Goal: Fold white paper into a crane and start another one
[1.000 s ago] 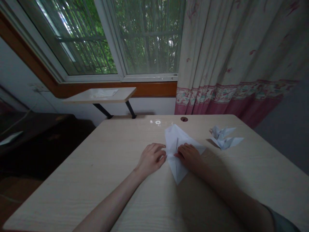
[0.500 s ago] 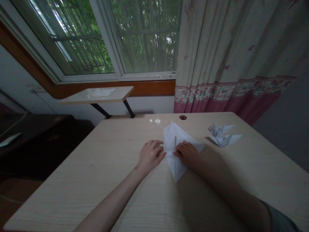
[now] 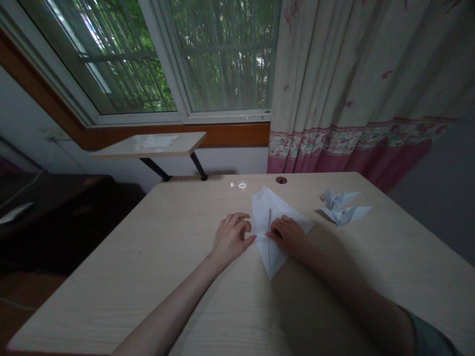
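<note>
Your left hand (image 3: 232,240) can swing across the wood-grain desk top (image 3: 129,262) to the desk's left edge, where a dark piece of furniture (image 3: 63,217) stands beyond. The folded paper sheet (image 3: 267,207) lies between that hand and your right hand (image 3: 287,236), blocking a straight pass between them. Toward the right edge, a paper crane (image 3: 339,207) sits in your right hand's way. At the far edge is a round desk hole (image 3: 281,180); a small wall shelf (image 3: 148,143) stands beyond, and a curtain (image 3: 352,74) hangs past the far right corner.
</note>
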The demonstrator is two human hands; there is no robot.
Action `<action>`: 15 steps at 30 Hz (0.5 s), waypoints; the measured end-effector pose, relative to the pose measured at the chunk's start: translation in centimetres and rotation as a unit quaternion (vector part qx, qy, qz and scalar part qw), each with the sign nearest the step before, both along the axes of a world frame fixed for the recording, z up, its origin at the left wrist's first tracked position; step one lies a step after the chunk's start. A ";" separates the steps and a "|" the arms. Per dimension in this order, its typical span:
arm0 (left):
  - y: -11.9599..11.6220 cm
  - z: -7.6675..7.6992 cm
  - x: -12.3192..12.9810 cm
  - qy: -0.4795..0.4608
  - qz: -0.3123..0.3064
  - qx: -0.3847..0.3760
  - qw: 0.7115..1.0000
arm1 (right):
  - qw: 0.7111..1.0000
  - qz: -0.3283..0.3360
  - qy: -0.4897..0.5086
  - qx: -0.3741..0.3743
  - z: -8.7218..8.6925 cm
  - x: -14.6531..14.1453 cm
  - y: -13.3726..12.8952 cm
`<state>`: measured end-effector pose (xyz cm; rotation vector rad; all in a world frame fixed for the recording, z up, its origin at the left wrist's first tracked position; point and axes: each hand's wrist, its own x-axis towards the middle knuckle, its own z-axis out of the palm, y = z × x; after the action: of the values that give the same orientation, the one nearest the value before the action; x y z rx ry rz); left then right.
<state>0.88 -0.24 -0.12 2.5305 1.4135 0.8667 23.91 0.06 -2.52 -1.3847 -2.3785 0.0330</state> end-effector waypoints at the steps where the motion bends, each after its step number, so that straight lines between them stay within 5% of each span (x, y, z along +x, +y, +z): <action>1: 0.0 0.0 0.0 -0.002 -0.001 -0.001 1.000 | 1.000 0.001 0.002 0.001 -0.1 0.0 0.0; 15: -0.5 0.5 0.1 -0.002 -0.026 -0.016 1.000 | 1.000 0.006 0.008 0.016 -0.4 0.2 0.1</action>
<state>0.97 -0.78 0.38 2.5287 1.3416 0.8348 24.06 0.14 -2.88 -1.3507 -2.3637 0.0088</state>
